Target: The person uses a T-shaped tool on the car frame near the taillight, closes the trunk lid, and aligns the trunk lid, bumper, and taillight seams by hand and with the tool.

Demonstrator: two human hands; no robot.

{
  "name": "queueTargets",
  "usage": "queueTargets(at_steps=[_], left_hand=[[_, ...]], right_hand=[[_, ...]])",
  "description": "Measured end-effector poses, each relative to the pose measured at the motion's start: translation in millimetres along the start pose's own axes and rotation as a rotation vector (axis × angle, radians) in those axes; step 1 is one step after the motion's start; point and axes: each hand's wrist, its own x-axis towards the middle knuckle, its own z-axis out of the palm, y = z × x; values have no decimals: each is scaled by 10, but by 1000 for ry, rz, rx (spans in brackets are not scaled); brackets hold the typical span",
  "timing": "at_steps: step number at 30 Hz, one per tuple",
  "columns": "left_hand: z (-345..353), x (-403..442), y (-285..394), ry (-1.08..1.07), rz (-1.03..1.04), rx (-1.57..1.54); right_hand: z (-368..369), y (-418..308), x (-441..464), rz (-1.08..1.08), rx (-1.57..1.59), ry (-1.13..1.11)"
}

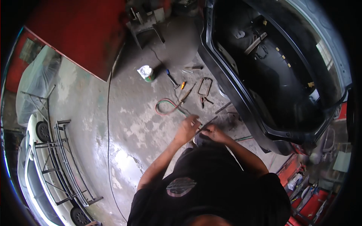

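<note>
left hand (186, 130): at bar (207, 124), cannot tell if gripping
right hand (213, 133): seemingly pinching bar
bar: could slip through loose grip
hose (156, 109): looped, could snag feet

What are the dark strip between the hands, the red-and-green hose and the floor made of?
Dark strip: probably dull metal, as it looks stiff and straight. Hose: likely rubber or plastic, smooth, curving in a loop. Floor: seemingly concrete, worn, with grey patches.

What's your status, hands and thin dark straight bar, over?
Left bare hand and right bare hand at thin dark straight bar, grips unclear. Bar slanting between them. Looped red-and-green hose on grey floor ahead.
</note>
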Motion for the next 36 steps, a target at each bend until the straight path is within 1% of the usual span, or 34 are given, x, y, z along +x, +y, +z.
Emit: queueTargets(at_steps=[1, 3, 4, 5, 7, 8, 9, 10, 11, 13, 16, 17, 19, 20, 22, 24, 26, 27, 29, 32, 35, 36], left_hand=[[-190, 132, 317, 46, -14, 58], [-593, 359, 1063, 83, 52, 110], [-752, 425, 1418, 76, 148, 66], [-888, 487, 1740, 72, 241, 18], [-1142, 626, 2223, 95, 710, 84], [-1223, 659, 2427, 86, 865, 125], [-1245, 679, 2619, 53, 972, 176], [-1241, 692, 2787, 20, 1082, 216], [-1219, 695, 2971, -20, 1168, 250], [-1131, 745, 3188, -99, 1266, 279], [-1034, 907, 3299, -209, 1353, 268], [-1018, 972, 3288, -235, 1360, 267], [-1011, 1160, 3207, -285, 1335, 260], [-990, 1252, 3098, -311, 1312, 256], [-940, 1520, 2736, -376, 1186, 242], [-843, 1851, 2162, -458, 967, 196], [-763, 2206, 1502, -409, 792, 208], [-698, 2319, 1150, -374, 688, 192], [-653, 2452, 604, -436, 421, 193], [-647, 2434, 228, -436, 331, 40], [-660, 2415, 70, -619, 209, 23], [-613, 2397, -51, -633, 271, 26]], right_hand=[[-39, 135, 61, 67, 40, -37], [-210, 149, 126, 147, 77, -7], [-276, 145, 148, 193, 97, 2], [-323, 192, 185, 123, 109, 73], [-408, 375, 271, -6, 126, 202], [-456, 479, 316, -87, 127, 251], [-707, 179, 330, 94, 38, 143], [-717, 445, 416, 97, -7, 123], [-768, 449, 430, 86, 24, 123], [-925, 365, 526, 47, 77, 160], [-1036, 485, 608, 16, 135, 201], [-1041, 464, 608, 55, 244, 233], [-1097, 237, 620, 109, 464, 297], [-1203, 219, 639, 134, 370, 299], [-1067, 112, 593, 45, 90, 672], [-1272, -175, 687, 26, 44, 790], [-1841, -990, 739, 66, 255, 643], [-1884, -1183, 791, 109, 347, 700], [-1978, -1472, 953, 184, 522, 795], [-2016, -1734, 1186, 118, 507, 816], [-1933, -1916, 1436, 52, 476, 763], [-1871, -1924, 1478, 29, 459, 740]])
